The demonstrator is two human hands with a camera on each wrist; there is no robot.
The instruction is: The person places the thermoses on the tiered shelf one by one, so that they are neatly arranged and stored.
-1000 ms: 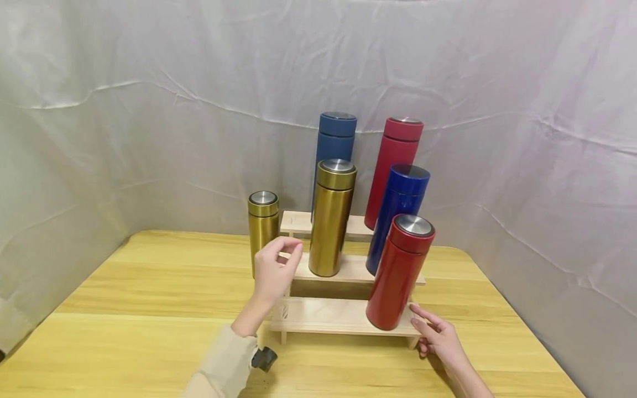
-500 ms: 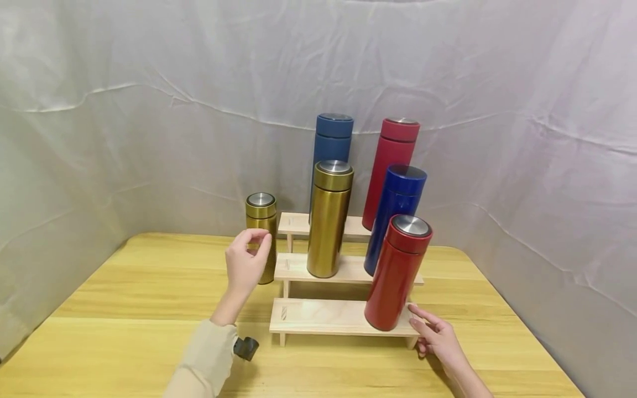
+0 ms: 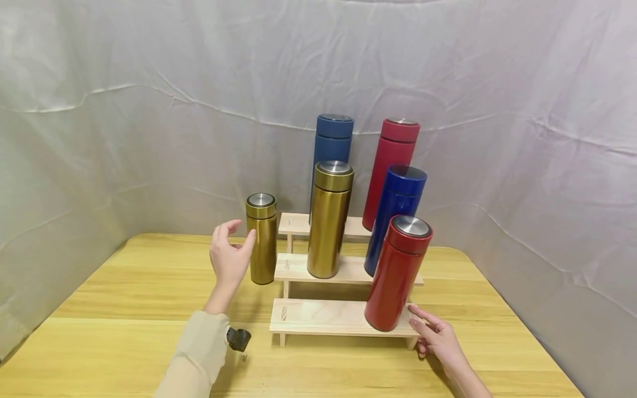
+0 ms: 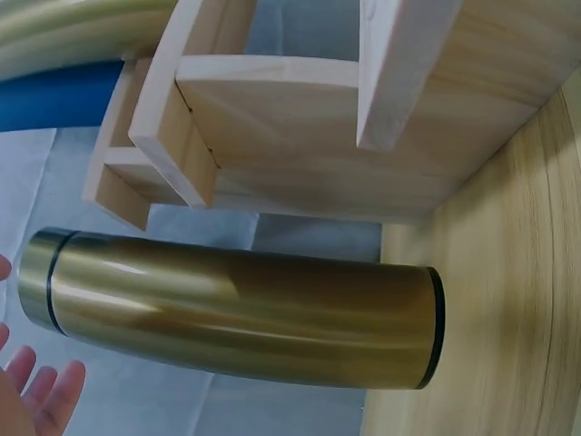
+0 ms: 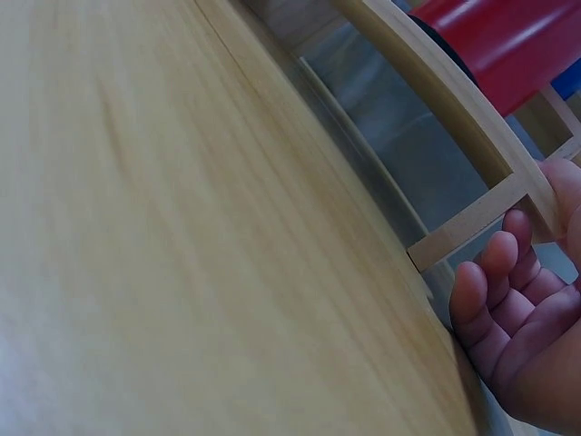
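Observation:
My left hand (image 3: 230, 257) is empty, its thumb and fingers apart, just left of a small gold thermos flask (image 3: 262, 243) that stands on the table beside the stand. In the left wrist view that gold flask (image 4: 245, 309) lies across the picture with fingertips (image 4: 62, 400) near its lid end. My right hand (image 3: 438, 340) holds the right end of the lowest step of a three-step wooden stand (image 3: 323, 318). From the right wrist, curled fingers (image 5: 497, 259) show at the stand's leg (image 5: 467, 222), under the board. Close by on that step stands a red flask (image 3: 398, 276).
A taller gold flask (image 3: 329, 226) and a glossy blue flask (image 3: 395, 221) stand on the middle step. On the top step are a matte blue flask (image 3: 332, 138) and a crimson flask (image 3: 395, 155). Grey cloth (image 3: 199, 138) hangs behind the wooden table (image 3: 124, 320).
My left hand has moved left, from in front of the small gold flask to its left side, and its thumb and fingers have spread. My right hand stays at the stand.

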